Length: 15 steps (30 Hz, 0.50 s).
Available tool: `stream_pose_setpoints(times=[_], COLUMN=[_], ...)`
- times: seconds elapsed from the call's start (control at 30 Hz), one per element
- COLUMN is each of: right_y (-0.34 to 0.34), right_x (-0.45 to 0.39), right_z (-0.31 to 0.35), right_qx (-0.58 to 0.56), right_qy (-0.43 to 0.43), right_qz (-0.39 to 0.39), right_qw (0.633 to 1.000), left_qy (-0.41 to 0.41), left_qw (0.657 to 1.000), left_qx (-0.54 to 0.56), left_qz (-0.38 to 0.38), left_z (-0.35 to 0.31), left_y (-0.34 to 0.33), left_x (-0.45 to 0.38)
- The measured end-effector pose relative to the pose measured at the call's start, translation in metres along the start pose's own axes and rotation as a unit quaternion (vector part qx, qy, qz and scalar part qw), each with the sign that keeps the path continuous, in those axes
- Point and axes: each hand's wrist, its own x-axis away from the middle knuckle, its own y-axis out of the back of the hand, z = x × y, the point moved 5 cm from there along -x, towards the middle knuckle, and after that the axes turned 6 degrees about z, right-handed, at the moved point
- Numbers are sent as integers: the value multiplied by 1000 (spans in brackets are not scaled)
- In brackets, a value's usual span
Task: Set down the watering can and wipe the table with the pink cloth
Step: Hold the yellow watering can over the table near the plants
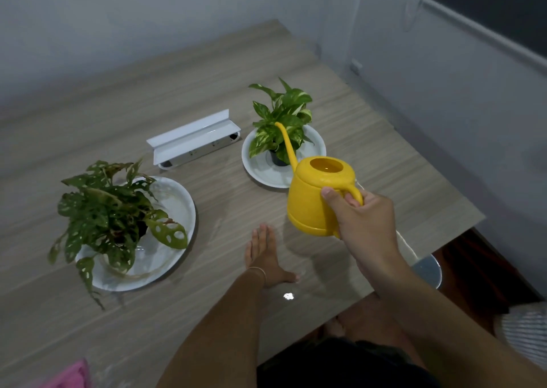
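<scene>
A yellow watering can (310,201) hangs above the wooden table (370,156), held by its handle in my right hand (365,225). Its thin spout points up and left over the small variegated plant (281,115). My left hand (265,254) lies flat on the table, palm down, fingers together, just left of and below the can. A corner of the pink cloth (69,376) shows at the bottom left edge of the view, on the table.
The small plant stands on a white plate (260,171) at centre. A larger holey-leaf plant (109,213) sits on a bigger white plate (177,207) at left. A white power-strip box (195,139) lies behind. The table's right edge (444,239) drops to the floor.
</scene>
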Motion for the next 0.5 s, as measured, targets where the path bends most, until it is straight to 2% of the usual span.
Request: stream_pose_setpoints(times=[0.5], right_y=[14], right_x=[2], right_z=[15], right_qx=[34], right_qy=[4], right_qz=[-51], right_qw=[998], left_qy=[-14], left_qw=[1000], left_qx=[5], left_qz=[5], left_z=[0], left_y=[1], left_x=[0])
